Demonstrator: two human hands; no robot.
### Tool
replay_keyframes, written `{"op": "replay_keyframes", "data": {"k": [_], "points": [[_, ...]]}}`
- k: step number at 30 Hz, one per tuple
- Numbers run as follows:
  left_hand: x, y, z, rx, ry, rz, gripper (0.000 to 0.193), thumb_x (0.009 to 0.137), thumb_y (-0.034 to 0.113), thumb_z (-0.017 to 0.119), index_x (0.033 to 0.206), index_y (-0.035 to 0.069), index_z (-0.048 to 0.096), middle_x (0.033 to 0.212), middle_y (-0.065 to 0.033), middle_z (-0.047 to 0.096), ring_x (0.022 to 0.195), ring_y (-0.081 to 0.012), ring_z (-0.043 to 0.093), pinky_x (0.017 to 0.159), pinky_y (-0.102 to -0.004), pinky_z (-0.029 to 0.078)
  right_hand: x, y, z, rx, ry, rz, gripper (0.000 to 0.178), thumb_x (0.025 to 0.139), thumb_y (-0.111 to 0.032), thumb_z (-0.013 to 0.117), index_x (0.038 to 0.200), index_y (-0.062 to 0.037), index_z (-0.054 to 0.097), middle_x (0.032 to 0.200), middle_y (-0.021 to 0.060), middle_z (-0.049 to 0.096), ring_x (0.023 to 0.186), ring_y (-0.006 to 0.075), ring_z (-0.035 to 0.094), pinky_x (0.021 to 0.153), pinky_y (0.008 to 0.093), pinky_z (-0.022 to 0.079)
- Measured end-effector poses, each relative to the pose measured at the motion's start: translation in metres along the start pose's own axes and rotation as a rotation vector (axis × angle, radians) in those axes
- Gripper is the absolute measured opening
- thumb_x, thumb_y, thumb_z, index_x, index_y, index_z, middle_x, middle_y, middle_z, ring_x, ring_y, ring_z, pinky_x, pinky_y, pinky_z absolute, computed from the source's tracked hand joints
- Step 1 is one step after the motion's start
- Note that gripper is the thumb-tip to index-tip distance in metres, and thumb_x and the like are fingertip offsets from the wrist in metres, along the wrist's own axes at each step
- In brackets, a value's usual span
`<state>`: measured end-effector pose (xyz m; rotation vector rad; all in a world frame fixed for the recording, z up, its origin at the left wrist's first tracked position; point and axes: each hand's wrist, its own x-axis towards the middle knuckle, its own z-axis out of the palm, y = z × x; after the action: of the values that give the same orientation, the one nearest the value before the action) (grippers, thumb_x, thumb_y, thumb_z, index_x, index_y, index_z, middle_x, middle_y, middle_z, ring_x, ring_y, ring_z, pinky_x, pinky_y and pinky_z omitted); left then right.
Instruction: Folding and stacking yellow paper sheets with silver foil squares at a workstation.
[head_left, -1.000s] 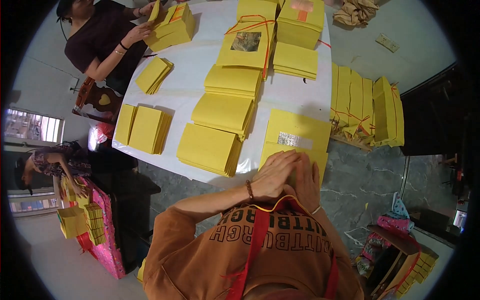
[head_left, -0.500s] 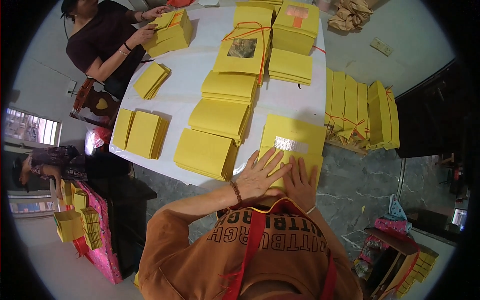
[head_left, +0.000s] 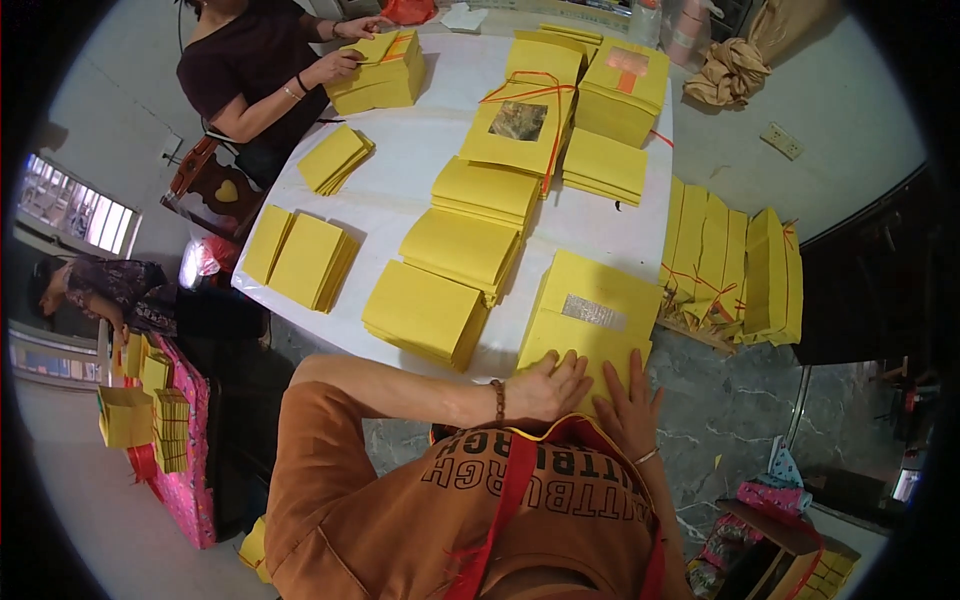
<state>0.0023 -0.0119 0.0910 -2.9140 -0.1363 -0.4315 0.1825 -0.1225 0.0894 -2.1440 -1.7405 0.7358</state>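
Yellow paper (head_left: 585, 280) with a silvery patch lies in a stack at the near right edge of the white-topped table (head_left: 390, 160). My left hand (head_left: 550, 388) rests on its near part, fingers bent and close together at the paper; the thumb is hidden. Beside it, my right hand (head_left: 630, 405) lies flat with fingers spread over the paper's right near edge. Left of the stack, folded yellow paper bundles (head_left: 425, 310) run in an overlapping row away from me. A yellow stack with a dark picture patch (head_left: 518, 122) and red string (head_left: 552, 150) sits farther along.
Across the table a person (head_left: 265, 70) handles a thick yellow paper block (head_left: 375, 85). Smaller bundles (head_left: 305, 262) lie at the left. Yellow bundles tied with red string (head_left: 705, 250) stand beyond the right edge. Another person (head_left: 110, 295) is by a pink-covered table (head_left: 190, 450).
Both hands have slid nearer to my body along the yellow paper. My left fingers were spread and are now bent together; my right hand has shifted slightly right. The view has shifted.
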Motion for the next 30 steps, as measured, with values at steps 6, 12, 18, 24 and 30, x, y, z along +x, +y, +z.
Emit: {"op": "replay_keyframes", "data": {"k": [6, 12, 18, 24, 30], "points": [[0.022, 0.001, -0.007, -0.122, -0.088, -0.09, 0.048, 0.073, 0.021, 0.05, 0.11, -0.01, 0.053, 0.096, -0.0272, 0.057, 0.086, -0.0325, 0.056, 0.071, -0.0353, 0.048, 0.002, 0.038, -0.012, 0.329, 0.311, -0.198, 0.048, 0.089, -0.034, 0.047, 0.13, -0.0091, 0.044, 0.142, 0.0144, 0.027, 0.128, 0.0287, 0.031, 0.101, 0.0448, 0.027], [0.045, -0.036, -0.062, -0.134, 0.14, -0.148, 0.05, 0.066, 0.016, 0.054, 0.11, -0.008, 0.053, 0.098, -0.0233, 0.057, 0.089, -0.0299, 0.057, 0.077, -0.0346, 0.048, 0.009, 0.004, -0.085, 1.581, -0.116, 0.073, 0.042, 0.087, -0.017, 0.054, 0.127, -0.007, 0.046, 0.114, 0.0062, 0.054, 0.104, 0.0139, 0.051, 0.087, 0.0265, 0.041], [0.065, -0.055, -0.059, -0.029, 0.217, -0.255, 0.051, 0.07, 0.017, 0.057, 0.119, 0.003, 0.051, 0.12, -0.0155, 0.049, 0.114, -0.0303, 0.045, 0.095, -0.0462, 0.035, 0.089, -0.013, -0.134, 0.878, 0.172, -0.057, 0.04, 0.085, -0.005, 0.051, 0.125, -0.0051, 0.047, 0.118, 0.0061, 0.052, 0.107, 0.0122, 0.048, 0.09, 0.025, 0.039], [0.028, -0.017, -0.005, -0.451, -0.026, -0.414, 0.064, 0.072, 0.036, 0.065, 0.127, 0.009, 0.046, 0.134, -0.0139, 0.037, 0.129, -0.0307, 0.027, 0.103, -0.0535, 0.019, 0.264, 0.05, -0.132, 1.091, 0.17, -0.093, 0.035, 0.084, -0.006, 0.054, 0.119, -0.0054, 0.05, 0.112, 0.0058, 0.053, 0.098, 0.0143, 0.051, 0.083, 0.0276, 0.044], [0.028, -0.014, 0.008, -0.473, -0.081, -0.396, 0.06, 0.076, 0.039, 0.061, 0.128, 0.013, 0.045, 0.134, -0.0127, 0.037, 0.128, -0.0306, 0.028, 0.102, -0.054, 0.019, 0.408, 0.115, -0.061, 0.784, 0.299, -0.156, 0.036, 0.084, -0.008, 0.055, 0.12, -0.0087, 0.049, 0.114, 0.0068, 0.051, 0.092, 0.0146, 0.055, 0.068, 0.0251, 0.051]]}}
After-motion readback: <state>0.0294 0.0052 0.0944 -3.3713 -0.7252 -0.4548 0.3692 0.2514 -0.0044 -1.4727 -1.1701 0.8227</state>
